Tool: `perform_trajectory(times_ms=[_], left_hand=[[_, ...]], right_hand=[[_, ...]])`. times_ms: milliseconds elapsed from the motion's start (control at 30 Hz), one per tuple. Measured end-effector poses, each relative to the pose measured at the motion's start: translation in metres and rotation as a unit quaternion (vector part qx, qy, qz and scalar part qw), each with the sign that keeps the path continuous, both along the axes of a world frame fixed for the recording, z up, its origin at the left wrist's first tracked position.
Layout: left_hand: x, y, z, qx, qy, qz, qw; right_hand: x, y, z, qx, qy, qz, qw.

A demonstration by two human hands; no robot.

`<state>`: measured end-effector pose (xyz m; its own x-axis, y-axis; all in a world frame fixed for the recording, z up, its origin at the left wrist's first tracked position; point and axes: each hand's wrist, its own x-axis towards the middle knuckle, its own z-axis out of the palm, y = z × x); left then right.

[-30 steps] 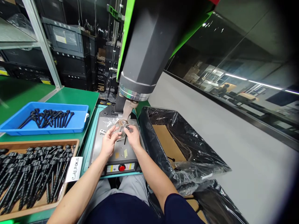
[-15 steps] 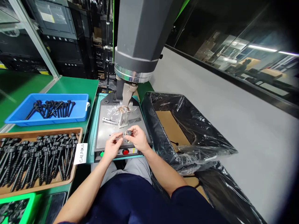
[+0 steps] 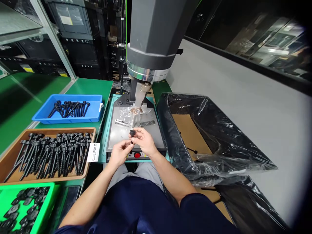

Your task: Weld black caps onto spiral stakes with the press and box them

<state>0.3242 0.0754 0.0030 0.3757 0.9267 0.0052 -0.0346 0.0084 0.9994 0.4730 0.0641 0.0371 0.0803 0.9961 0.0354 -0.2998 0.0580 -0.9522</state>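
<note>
A black bolt-like part with a wide knobbed head stands roughly upright between my hands, over the front of the machine's metal base plate. My right hand pinches it just below the head. Lower down, my left hand has thumb and fingers closed around its stem, which is mostly hidden. Behind my hands, a clear fixture sits on the plate under the press's metal horn. A red button shows on the front panel, just below my fingers.
Similar black parts lie in a blue tray and a brown tray on the left. A green bin holds small black pieces. On the right stands a box lined with black plastic, with cardboard inside.
The black part has turned from head-on to upright, and my left hand has closed on its stem. My view has swung left, showing more of the trays.
</note>
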Motion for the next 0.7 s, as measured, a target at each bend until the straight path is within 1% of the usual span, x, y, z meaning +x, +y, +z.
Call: perform_trajectory(times_ms=[100,233,333,400,467,533,567,633,667,700], left_hand=[[-0.007,-0.002,0.004,-0.006,0.010,0.002,1.000],[-0.024,-0.016,0.018,0.015,0.032,0.035,0.999],[-0.055,-0.026,0.032,0.037,0.067,0.093,0.993],[-0.088,-0.031,0.043,0.065,0.112,0.162,0.978],[-0.131,-0.033,0.053,0.087,0.186,0.241,0.949],[-0.180,-0.029,0.060,0.076,0.269,0.307,0.910],[-0.205,-0.025,0.062,0.071,0.315,0.335,0.885],[-0.250,-0.013,0.064,0.047,0.427,0.386,0.816],[-0.269,-0.006,0.064,0.027,0.473,0.401,0.784],[-0.285,0.001,0.063,0.010,0.507,0.402,0.763]], right_hand=[[-0.009,0.003,-0.001,-0.013,0.005,0.002,1.000],[-0.021,0.001,-0.001,-0.004,-0.013,0.022,1.000],[-0.020,-0.001,-0.004,0.009,-0.034,0.011,0.999],[-0.015,0.000,-0.010,0.002,-0.034,0.017,0.999],[-0.011,-0.001,-0.016,-0.015,-0.030,0.035,0.999],[-0.008,-0.004,-0.022,-0.029,-0.028,0.048,0.998],[-0.008,-0.006,-0.024,-0.032,-0.027,0.053,0.998],[-0.008,-0.010,-0.027,-0.034,-0.025,0.060,0.997],[-0.008,-0.011,-0.028,-0.033,-0.025,0.063,0.997],[-0.009,-0.011,-0.029,-0.031,-0.025,0.067,0.997]])
